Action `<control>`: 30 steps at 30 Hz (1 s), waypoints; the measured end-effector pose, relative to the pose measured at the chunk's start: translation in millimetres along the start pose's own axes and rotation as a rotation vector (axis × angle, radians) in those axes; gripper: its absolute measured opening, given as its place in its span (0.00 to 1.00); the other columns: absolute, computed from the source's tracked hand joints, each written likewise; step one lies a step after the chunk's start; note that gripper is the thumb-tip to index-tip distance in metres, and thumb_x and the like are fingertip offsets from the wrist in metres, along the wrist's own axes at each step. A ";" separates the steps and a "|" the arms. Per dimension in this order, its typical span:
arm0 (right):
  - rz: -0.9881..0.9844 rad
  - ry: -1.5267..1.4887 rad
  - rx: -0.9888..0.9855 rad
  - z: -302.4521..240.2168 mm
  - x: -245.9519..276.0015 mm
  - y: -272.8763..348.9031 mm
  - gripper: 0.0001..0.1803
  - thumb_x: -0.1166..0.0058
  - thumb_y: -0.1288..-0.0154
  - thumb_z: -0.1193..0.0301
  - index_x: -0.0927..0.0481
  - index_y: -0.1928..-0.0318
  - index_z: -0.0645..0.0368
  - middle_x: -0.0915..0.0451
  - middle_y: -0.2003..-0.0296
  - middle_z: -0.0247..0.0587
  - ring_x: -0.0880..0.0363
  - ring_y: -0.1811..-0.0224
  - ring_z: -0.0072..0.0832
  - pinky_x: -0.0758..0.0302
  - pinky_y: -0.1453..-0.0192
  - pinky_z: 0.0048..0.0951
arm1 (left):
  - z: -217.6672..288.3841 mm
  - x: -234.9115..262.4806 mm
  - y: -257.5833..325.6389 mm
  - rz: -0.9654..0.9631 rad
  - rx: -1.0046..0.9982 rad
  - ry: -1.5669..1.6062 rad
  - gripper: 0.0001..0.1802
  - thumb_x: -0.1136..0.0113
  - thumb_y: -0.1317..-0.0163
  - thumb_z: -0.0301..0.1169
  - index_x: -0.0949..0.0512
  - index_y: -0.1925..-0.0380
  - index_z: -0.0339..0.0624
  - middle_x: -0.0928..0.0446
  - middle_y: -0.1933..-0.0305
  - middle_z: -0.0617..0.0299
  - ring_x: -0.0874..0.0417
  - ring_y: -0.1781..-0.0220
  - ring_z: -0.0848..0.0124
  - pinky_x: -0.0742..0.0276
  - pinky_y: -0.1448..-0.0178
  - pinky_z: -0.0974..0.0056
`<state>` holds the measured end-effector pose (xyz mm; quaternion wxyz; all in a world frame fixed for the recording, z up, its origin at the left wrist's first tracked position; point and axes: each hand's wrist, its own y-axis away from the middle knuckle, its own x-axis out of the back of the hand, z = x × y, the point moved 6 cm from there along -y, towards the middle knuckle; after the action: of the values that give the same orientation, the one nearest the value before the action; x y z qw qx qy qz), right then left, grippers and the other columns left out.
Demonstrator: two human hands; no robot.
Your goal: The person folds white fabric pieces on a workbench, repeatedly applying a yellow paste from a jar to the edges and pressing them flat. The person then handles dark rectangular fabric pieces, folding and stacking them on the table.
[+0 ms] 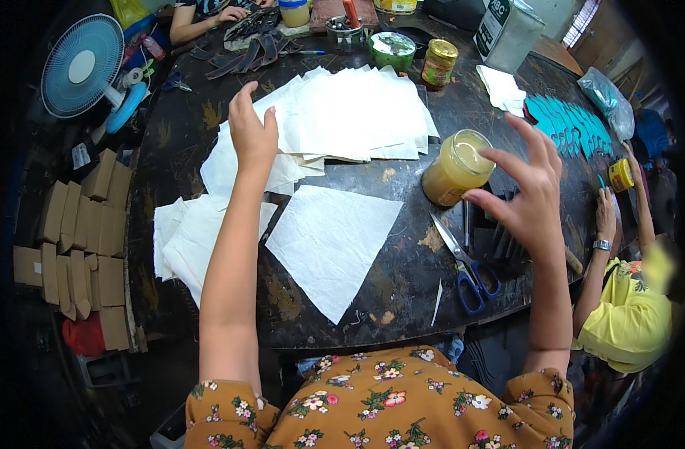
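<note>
My left hand (253, 129) is raised beside the left edge of a pile of white cloth-like sheets (353, 112), fingers stretched out and holding nothing. My right hand (528, 183) is at the right side of a glass jar (453, 176) of yellowish, glue-like stuff. Its thumb and fingers are spread, with thumb and one fingertip over the jar's edge; whether they touch the glass I cannot tell. Between my arms one four-sided white sheet (335, 243) lies flat. More white sheets (196, 239) lie partly under my left forearm. Blue-handled scissors (466, 266) lie below the jar.
The dark worn table (282, 329) also bears teal cut pieces (570, 126), a metal can (507, 34), a yellow-lidded jar (439, 63) and dark strips (256, 56). A fan (80, 66) and cardboard pieces (95, 232) stand left. A co-worker in yellow (627, 307) holds a yellow container (621, 176); another person's hand (232, 13) shows at the far side.
</note>
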<state>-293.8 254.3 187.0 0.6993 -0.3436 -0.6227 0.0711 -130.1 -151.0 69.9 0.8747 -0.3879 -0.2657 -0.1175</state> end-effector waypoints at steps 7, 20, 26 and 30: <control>-0.013 -0.026 0.030 -4.3 -11.3 -18.0 0.21 0.17 0.46 0.54 0.07 0.60 0.55 0.18 0.33 0.47 0.23 0.29 0.48 0.29 0.27 0.51 | 84.4 31.0 112.2 -0.230 -0.227 0.265 0.13 0.32 0.35 0.19 0.11 0.52 0.40 0.14 0.44 0.53 0.16 0.38 0.53 0.23 0.30 0.51; -0.507 -0.826 -0.299 -78.4 -69.5 61.0 0.17 0.42 0.23 0.76 0.11 0.39 0.61 0.16 0.55 0.44 0.17 0.49 0.32 0.23 0.40 0.32 | 111.2 0.2 178.4 -0.605 -0.445 0.280 0.20 0.35 0.28 0.26 0.13 0.37 0.46 0.16 0.31 0.57 0.21 0.26 0.54 0.33 0.20 0.46; -0.251 -0.571 -0.251 -93.0 -139.0 78.9 0.20 0.47 0.27 0.84 0.12 0.38 0.65 0.18 0.53 0.56 0.17 0.48 0.50 0.21 0.38 0.44 | 108.5 -0.8 182.8 -0.589 -0.443 0.259 0.19 0.37 0.26 0.26 0.13 0.37 0.46 0.17 0.31 0.55 0.22 0.25 0.54 0.34 0.18 0.46; -0.283 -0.549 -0.143 -102.9 -125.9 88.7 0.21 0.44 0.29 0.85 0.12 0.39 0.64 0.19 0.53 0.55 0.18 0.48 0.51 0.21 0.38 0.45 | 109.0 -1.6 183.3 -0.597 -0.447 0.249 0.19 0.38 0.26 0.26 0.13 0.38 0.47 0.18 0.30 0.55 0.23 0.24 0.54 0.35 0.18 0.46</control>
<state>-196.9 214.4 34.2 0.4822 -0.2697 -0.8333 0.0194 -96.7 52.8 16.9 0.7215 -0.4574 -0.2265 -0.4679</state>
